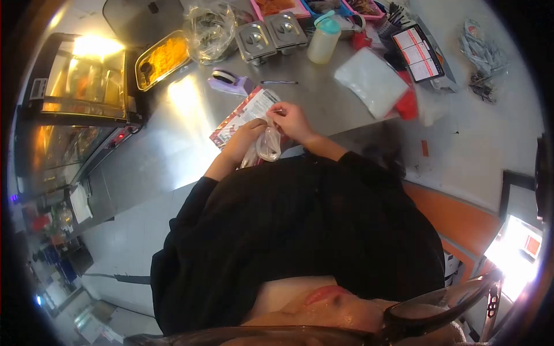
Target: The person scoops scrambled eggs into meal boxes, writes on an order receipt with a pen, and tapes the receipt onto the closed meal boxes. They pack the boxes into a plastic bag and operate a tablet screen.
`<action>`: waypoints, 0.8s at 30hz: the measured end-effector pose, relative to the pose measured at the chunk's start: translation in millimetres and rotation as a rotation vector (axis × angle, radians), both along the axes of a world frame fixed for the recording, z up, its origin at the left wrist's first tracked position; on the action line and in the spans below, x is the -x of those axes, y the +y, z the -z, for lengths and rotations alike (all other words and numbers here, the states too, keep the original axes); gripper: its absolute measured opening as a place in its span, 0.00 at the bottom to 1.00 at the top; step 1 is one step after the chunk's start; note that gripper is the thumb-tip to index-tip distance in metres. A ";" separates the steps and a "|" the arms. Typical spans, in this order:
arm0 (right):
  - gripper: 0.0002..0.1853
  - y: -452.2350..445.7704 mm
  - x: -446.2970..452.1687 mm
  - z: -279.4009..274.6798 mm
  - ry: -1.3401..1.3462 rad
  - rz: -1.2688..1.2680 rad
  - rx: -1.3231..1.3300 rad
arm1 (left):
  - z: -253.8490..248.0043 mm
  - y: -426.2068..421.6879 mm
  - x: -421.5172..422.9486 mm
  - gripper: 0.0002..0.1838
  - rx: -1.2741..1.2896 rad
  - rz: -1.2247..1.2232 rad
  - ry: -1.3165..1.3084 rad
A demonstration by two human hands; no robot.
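Note:
Close in front of my body, my left hand [247, 140] is closed on a clear plastic bag [268, 144], whose bunched film hangs below the fingers. My right hand [292, 121] meets it from the other side, thumb and fingertips pinched together at the top of the bag. What exactly sits between those right fingertips is too small to make out. Beneath both hands lies a red-and-white printed paper packet [239, 118], partly covered by them. Just beyond it stand a purple tape dispenser [229, 82] and a pen [279, 82].
On the steel counter [311, 104], a tray of orange food [164, 59] and lidded steel containers [271, 37] stand at the back. A bottle with a teal lid [324, 40], a stack of plastic bags [371, 82] and a tablet [416, 53] are rightward. A lit glass cabinet [81, 78] stands left.

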State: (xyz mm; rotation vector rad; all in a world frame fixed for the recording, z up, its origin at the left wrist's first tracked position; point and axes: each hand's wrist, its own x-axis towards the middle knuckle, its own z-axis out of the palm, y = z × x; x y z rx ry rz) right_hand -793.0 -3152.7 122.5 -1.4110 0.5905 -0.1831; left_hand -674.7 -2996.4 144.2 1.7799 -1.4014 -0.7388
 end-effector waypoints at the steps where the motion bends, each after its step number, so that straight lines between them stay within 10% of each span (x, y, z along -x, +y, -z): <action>1: 0.07 -0.6 -2.3 -7.1 0.057 -0.043 0.091 | 7.6 4.9 -5.2 0.14 0.127 0.137 -0.290; 5: 0.09 -8.1 -7.7 34.2 -0.111 -0.210 0.439 | -19.7 0.4 -1.4 0.19 -0.231 0.017 0.070; 8: 0.13 -16.6 -8.6 36.5 -0.113 -0.372 0.551 | 15.6 2.3 -15.6 0.17 0.170 0.188 -0.561; 11: 0.12 -15.2 -0.9 28.0 -0.154 -0.403 0.650 | 24.6 -2.5 -25.1 0.14 0.105 0.207 -0.276; 24: 0.06 31.9 30.9 33.4 -0.338 0.169 1.006 | 15.1 -23.2 16.5 0.14 -0.123 -0.452 -0.131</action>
